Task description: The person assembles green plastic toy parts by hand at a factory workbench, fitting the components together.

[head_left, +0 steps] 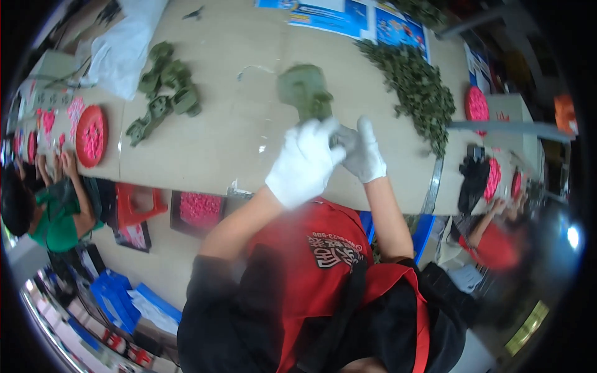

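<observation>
Two white-gloved hands [305, 160], fingers [309, 133] half curled (I cannot tell their hold), crowd a lumpy green piece [303, 87].

The person's white-gloved left hand [301, 163] and white-gloved right hand [367, 152] meet at the lower end of a blurred olive-green moulded piece [301, 86]. On the beige tabletop [224, 137], similar green pieces [185, 99] lie left, a dark-green heap [413, 90] right.

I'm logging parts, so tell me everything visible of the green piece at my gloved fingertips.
The green piece is dull olive, perhaps plastic, broad and rounded at the far end, narrower toward you. It shows against the pale table, just beyond your left hand, which overlaps its near end. Blur hides finer detail; whether it is lifted or resting, I cannot tell.
</observation>
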### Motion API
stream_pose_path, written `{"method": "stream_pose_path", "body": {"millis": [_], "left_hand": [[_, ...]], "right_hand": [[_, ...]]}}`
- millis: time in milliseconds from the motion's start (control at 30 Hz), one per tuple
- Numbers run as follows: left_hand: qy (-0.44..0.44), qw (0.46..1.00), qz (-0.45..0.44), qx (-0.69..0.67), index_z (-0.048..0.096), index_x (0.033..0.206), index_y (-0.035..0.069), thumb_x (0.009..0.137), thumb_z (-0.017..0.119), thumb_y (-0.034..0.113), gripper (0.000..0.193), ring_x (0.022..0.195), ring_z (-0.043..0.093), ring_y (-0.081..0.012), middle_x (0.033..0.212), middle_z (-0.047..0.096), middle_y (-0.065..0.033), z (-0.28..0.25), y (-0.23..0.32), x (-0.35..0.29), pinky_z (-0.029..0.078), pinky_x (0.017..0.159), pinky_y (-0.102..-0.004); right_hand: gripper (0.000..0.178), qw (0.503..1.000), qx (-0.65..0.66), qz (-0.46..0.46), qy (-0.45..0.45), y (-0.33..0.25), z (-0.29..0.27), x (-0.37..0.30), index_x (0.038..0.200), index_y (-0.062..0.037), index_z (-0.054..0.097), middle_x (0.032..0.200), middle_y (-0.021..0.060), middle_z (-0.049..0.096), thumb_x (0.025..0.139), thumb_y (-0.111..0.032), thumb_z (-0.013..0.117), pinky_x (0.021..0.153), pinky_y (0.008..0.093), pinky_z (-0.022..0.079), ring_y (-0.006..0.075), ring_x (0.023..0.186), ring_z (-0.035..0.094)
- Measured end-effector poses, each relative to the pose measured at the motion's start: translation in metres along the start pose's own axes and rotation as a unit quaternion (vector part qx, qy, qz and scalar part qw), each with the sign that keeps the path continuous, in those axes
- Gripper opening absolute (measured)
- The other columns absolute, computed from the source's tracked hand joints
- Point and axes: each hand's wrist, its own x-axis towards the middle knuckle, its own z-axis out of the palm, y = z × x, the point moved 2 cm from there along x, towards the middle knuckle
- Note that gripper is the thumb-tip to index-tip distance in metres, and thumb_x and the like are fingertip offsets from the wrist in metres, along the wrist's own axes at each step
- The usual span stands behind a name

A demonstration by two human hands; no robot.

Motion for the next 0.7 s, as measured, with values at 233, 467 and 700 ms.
{"method": "stream_pose_path", "body": {"millis": [233, 467, 700], "left_hand": [[0.012, 0.922, 0.105, -0.372, 0.055, 0.122, 0.01, 0.06, 0.086, 0.027, 0.071, 0.114, 0.05, -0.0332, 0.123, 0.052, -0.0135, 0.022, 0.027, -0.021, 0.043, 0.094, -0.0418], [-0.061, 0.667, -0.443, -0.596, 0.03, 0.143, 0.004, 0.081, 0.063, 0.0, 0.071, 0.116, 0.053, -0.0236, 0.133, 0.048, -0.0141, 0.064, 0.03, -0.02, 0.048, 0.095, -0.0341], [-0.029, 0.762, -0.453, -0.461, 0.027, 0.141, 0.001, 0.078, 0.068, -0.005, 0.076, 0.117, 0.053, -0.0261, 0.132, 0.048, -0.0192, 0.075, 0.024, -0.029, 0.047, 0.096, -0.036]], "right_hand": [[0.054, 0.957, -0.241, -0.096, 0.131, -0.003, 0.038, -0.055, 0.135, 0.0023, 0.047, 0.12, 0.0118, 0.06, 0.084, -0.005, 0.065, 0.094, 0.0322, 0.048, 0.0184, 0.107, 0.06], [0.07, 0.95, -0.119, -0.198, 0.211, 0.032, 0.004, -0.056, 0.145, -0.0005, 0.034, 0.12, 0.0101, 0.06, 0.083, -0.002, 0.067, 0.095, 0.0313, 0.047, 0.0172, 0.111, 0.056], [0.085, 0.919, -0.306, -0.205, 0.141, 0.018, -0.01, -0.06, 0.151, -0.0055, 0.025, 0.122, 0.0112, 0.06, 0.08, 0.0, 0.069, 0.091, 0.0277, 0.048, 0.0129, 0.104, 0.058]]}}
